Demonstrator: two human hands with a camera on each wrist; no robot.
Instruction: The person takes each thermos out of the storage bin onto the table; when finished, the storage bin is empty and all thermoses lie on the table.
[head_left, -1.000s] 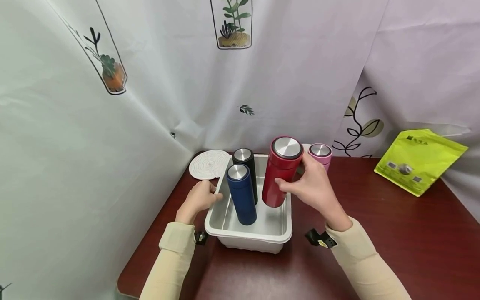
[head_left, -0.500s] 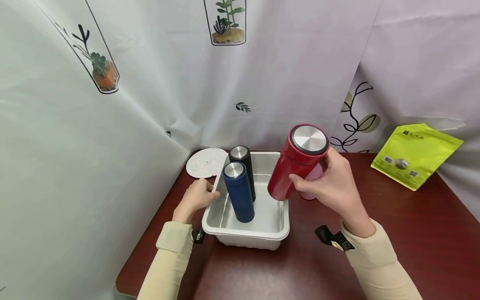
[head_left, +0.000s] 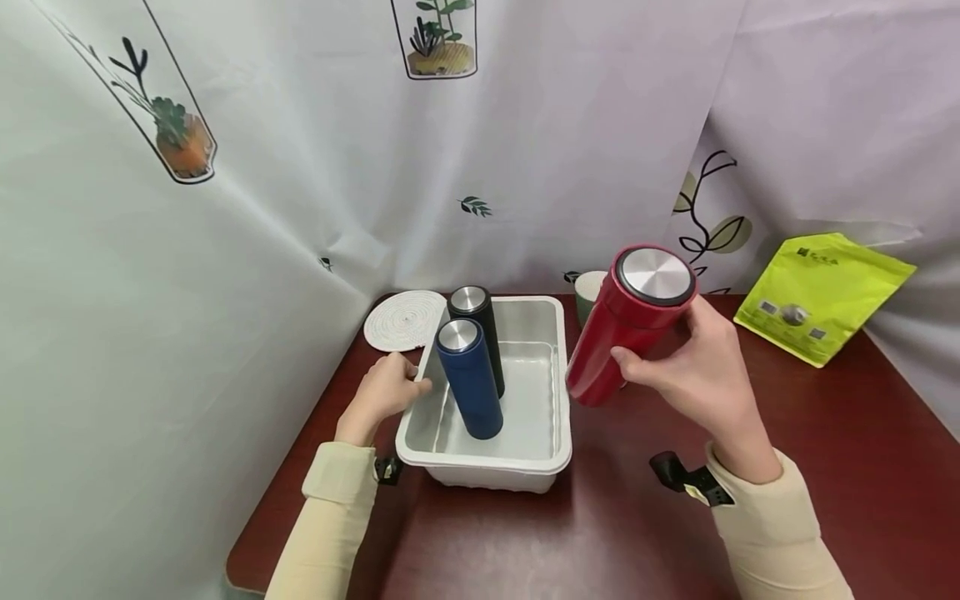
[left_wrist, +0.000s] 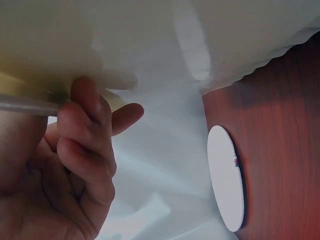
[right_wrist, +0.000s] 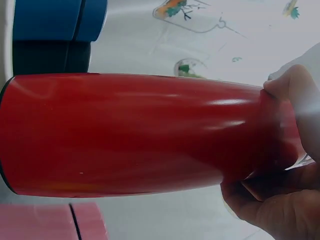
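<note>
My right hand (head_left: 693, 367) grips a red thermos flask (head_left: 622, 325) with a silver lid, its fingers and thumb round the upper body. The flask tilts, its base just beyond the right rim of a white plastic basin (head_left: 487, 460). With curled fingers, my left hand (left_wrist: 82, 155) holds the basin's left rim. Inside the basin, a blue thermos flask (head_left: 472, 383) and a black thermos flask (head_left: 483, 321) stand close together on the left side. A pink thermos flask (right_wrist: 52, 222) shows beside the red one in the right wrist view; in the head view it is hidden.
A round white woven mat (head_left: 405, 321) lies at the back left of the dark red table (head_left: 495, 542). Behind the red flask stands a green container with a pale top (head_left: 588, 287). A lime-yellow pouch (head_left: 821, 296) leans against the curtain at the back right.
My right hand has carried the red flask from over the basin to the right, past its rim, tilting it. My left hand has kept its hold on the rim.
</note>
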